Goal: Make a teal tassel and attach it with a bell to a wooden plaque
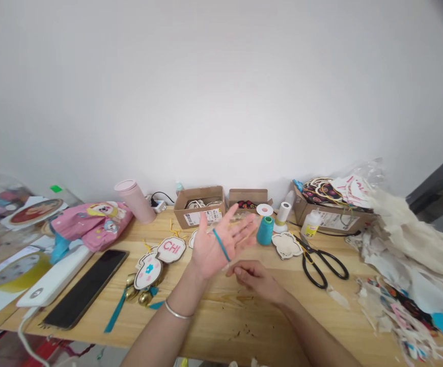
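My left hand point(216, 244) is raised palm up over the table, its fingers spread. A band of teal thread point(221, 245) crosses its palm. Just beside the lower edge of that palm, my right hand point(255, 279) is closed in a pinch at the thread; the thread's end between the fingertips is hard to see. Behind the hands stands a teal cone of thread point(265, 232). To the left lie embroidered fabric patches, one marked CHI point(171, 250) and one with a blue flower point(148, 274), beside brass bells point(144, 298) and a teal ribbon point(115, 312).
Black-handled scissors point(323, 262) and a glue bottle point(311, 224) are at right, near fabric scraps point(408, 234). Cardboard boxes point(185, 218) line the wall. A phone point(86, 289), a white power bank point(55, 278), a pink tumbler point(135, 201) and a pink pouch point(95, 227) occupy the left.
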Motion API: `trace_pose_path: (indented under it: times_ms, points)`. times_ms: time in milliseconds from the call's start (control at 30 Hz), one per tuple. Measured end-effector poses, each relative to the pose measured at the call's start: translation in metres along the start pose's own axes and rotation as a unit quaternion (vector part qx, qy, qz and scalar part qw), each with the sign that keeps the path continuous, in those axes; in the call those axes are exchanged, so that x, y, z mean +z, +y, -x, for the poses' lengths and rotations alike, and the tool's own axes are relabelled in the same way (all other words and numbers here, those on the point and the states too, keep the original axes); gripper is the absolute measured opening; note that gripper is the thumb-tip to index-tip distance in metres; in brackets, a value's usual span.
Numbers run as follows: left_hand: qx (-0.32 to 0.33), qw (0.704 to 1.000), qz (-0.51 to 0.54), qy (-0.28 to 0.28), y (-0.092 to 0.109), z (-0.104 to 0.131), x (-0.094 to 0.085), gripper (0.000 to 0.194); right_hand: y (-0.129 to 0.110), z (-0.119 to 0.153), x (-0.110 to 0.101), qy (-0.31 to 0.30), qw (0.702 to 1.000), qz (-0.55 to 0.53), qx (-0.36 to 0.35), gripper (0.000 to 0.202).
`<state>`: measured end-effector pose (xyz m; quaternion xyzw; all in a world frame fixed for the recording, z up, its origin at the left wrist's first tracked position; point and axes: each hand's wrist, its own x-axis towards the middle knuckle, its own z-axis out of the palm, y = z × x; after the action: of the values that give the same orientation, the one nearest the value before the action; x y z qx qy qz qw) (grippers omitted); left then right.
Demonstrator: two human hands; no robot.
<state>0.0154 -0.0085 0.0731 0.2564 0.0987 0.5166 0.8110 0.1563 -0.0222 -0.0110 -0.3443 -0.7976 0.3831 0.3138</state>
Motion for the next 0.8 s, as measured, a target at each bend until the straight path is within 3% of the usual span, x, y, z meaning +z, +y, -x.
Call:
trace_pose_path:
  times_ms: [100, 200, 300, 367, 500, 633, 733, 800]
  points:
    - [0.055, 0.997, 0.003, 0.052, 0.009, -0.007, -0.018, 0.074, 0.0, 0.005, -0.006, -0.061, 0.995, 0.064, -0.051, 0.039]
    - [0.055, 0.995, 0.001, 0.086, 0.006, -0.012, -0.032, 0.068, -0.015, 0.009, -0.019, -0.039, 0.979, 0.179, -0.085, 0.033]
    - [0.017, 0.994, -0.013, 0.103, -0.009, -0.014, -0.04, 0.064, -0.033, 0.006, -0.035, -0.005, 0.952, 0.284, -0.114, 0.029]
    - [-0.044, 0.993, -0.037, 0.103, -0.02, -0.013, -0.04, 0.065, -0.041, -0.001, -0.047, 0.018, 0.94, 0.315, -0.133, 0.027]
    - [-0.206, 0.972, -0.103, 0.045, -0.035, -0.002, -0.028, 0.083, -0.04, -0.025, -0.069, 0.02, 0.947, 0.275, -0.166, 0.023]
    - [-0.3, 0.941, -0.146, -0.059, -0.029, 0.011, -0.01, 0.093, -0.024, -0.042, -0.072, 0.011, 0.977, 0.144, -0.155, 0.023]
    - [-0.319, 0.928, -0.129, -0.141, -0.019, 0.017, -0.006, 0.097, -0.008, -0.041, -0.056, 0.004, 0.988, 0.086, -0.129, 0.028]
    - [-0.263, 0.949, -0.098, -0.147, -0.013, 0.014, -0.008, 0.099, 0.0, -0.034, -0.041, -0.012, 0.986, 0.106, -0.126, 0.032]
